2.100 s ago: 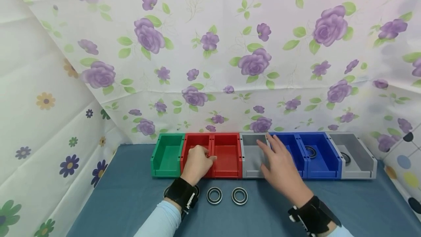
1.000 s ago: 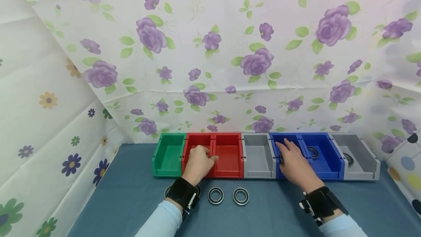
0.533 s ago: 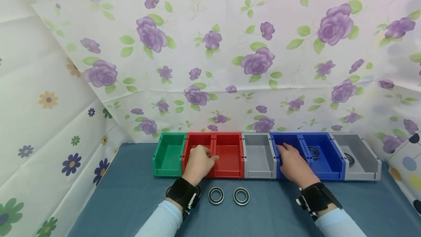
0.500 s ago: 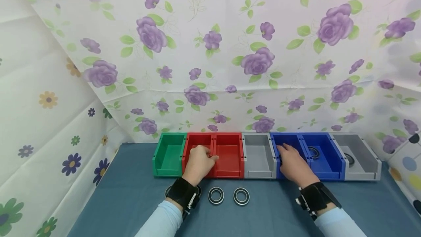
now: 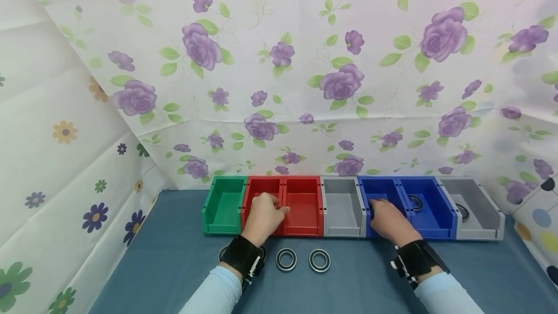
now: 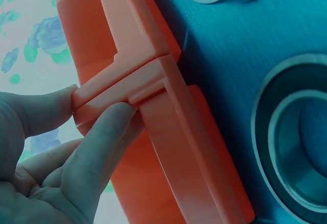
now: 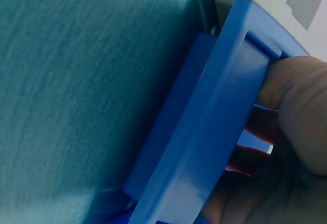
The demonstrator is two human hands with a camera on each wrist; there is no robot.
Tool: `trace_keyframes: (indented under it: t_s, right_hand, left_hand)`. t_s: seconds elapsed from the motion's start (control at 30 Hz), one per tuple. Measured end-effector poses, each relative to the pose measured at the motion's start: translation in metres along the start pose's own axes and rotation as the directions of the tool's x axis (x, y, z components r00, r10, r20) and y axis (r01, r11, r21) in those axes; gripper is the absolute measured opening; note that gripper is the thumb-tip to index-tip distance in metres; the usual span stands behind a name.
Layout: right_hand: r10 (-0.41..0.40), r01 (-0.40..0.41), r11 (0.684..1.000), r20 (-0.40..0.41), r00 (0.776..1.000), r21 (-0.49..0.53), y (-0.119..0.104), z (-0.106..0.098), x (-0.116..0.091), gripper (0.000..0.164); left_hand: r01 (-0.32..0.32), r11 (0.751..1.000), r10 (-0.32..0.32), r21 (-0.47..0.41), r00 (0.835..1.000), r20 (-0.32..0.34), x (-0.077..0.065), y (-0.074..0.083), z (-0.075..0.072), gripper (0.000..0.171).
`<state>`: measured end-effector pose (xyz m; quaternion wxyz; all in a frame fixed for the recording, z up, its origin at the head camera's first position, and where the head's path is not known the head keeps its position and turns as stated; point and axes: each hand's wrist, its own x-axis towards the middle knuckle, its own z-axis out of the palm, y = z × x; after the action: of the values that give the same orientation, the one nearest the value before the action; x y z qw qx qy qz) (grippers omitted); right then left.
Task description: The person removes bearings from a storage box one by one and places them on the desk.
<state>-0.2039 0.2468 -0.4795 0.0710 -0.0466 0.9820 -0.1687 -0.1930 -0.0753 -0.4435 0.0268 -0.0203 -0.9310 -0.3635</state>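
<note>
In the head view my left hand (image 5: 262,216) pinches the adjoining walls of two red bins, the left red bin (image 5: 264,184) and the right red bin (image 5: 302,202). The left wrist view shows its thumb and a finger (image 6: 104,142) on either side of those walls. My right hand (image 5: 389,219) reaches into the left blue bin (image 5: 379,185) with curled fingers. A dark edge of a ball bearing (image 5: 372,210) shows at its fingertips; the rest is hidden. In the right wrist view its fingers lie behind the blue bin's front wall (image 7: 225,111).
Other bearings lie in the right blue bin (image 5: 416,202) and the right grey bin (image 5: 463,212). Two bearings, one (image 5: 286,259) and another (image 5: 319,260), rest on the blue cloth; more are partly behind the left wrist. A green bin (image 5: 224,202) ends the row; another grey bin (image 5: 343,205) stands mid-row.
My right hand has moved right from above the middle grey bin into the left blue bin, and its fingers have curled at the bearing there. My left hand has stayed on the red bins.
</note>
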Motion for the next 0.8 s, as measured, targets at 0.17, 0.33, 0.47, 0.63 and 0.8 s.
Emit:
trace_keyframes:
  t_s: [0.17,0.33,0.47,0.63,0.8]
  right_hand:
    - [0.001,-0.001,1.0,-0.024,1.0,-0.017,-0.0036,-0.0001,-0.0006,0.046]
    - [0.017,-0.018,1.0,-0.031,0.999,-0.018,-0.0065,-0.0012,-0.0011,0.034]
    - [0.014,-0.015,1.0,-0.049,0.999,-0.021,-0.0056,-0.0006,-0.0021,0.025]
    - [-0.008,0.005,1.0,-0.104,0.995,-0.029,-0.0033,0.0015,-0.0038,0.025]
    - [-0.04,0.033,0.999,-0.17,0.985,-0.041,-0.0013,0.0018,-0.0072,0.045]
  left_hand:
    - [-0.007,1.0,0.007,0.007,1.0,-0.01,0.0005,-0.001,0.0007,0.035]
    - [-0.007,1.0,0.007,0.009,1.0,-0.015,0.0003,-0.001,0.0003,0.036]
    - [-0.008,1.0,0.008,0.007,1.0,-0.014,0.0001,-0.0003,-0.0001,0.034]
    - [-0.014,1.0,0.014,-0.009,1.0,-0.004,0.0001,-0.0008,-0.0003,0.024]
    - [-0.013,1.0,0.013,-0.014,1.0,0.003,-0.0001,-0.0008,-0.0004,0.024]
